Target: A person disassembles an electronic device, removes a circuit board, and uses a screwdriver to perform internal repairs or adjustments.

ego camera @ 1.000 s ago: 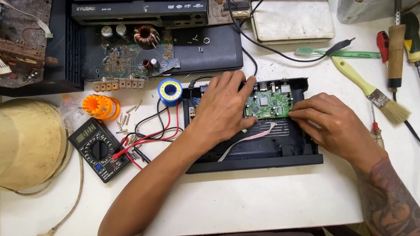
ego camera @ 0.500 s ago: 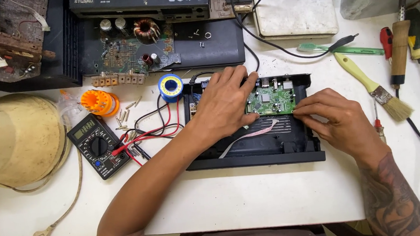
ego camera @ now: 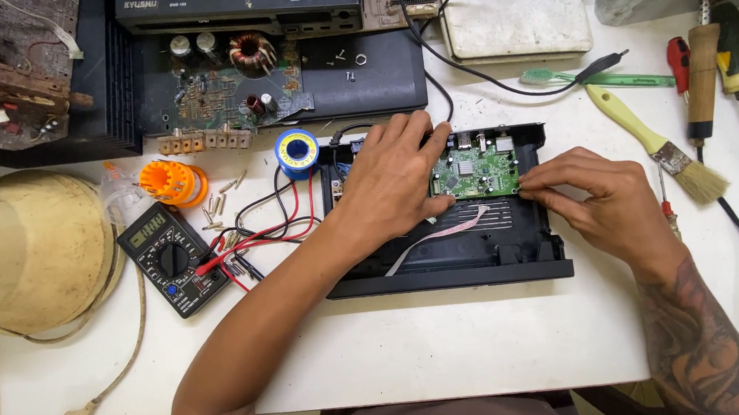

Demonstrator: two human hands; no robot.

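Two hands (ego camera: 393, 175), one green circuit board (ego camera: 475, 174)

Small green circuit board (ego camera: 475, 172), flat inside open black case (ego camera: 477, 261), upper part

Left hand (ego camera: 393, 175) hides the black case's (ego camera: 511, 250) left interior

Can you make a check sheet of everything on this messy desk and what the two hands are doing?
Surface: white tabletop, crowded along the back.
Job's things: small green circuit board sitting in an open black plastic case.
Clutter: black multimeter, orange plastic bit holder, blue solder spool, yellow-handled paintbrush, screwdrivers, big cream drum.
Hands: left hand rests on the board's left edge; right hand pinches its right edge.
Cables: red and black probe leads, white ribbon cable.
Surroundings: opened black electronics units at the back.
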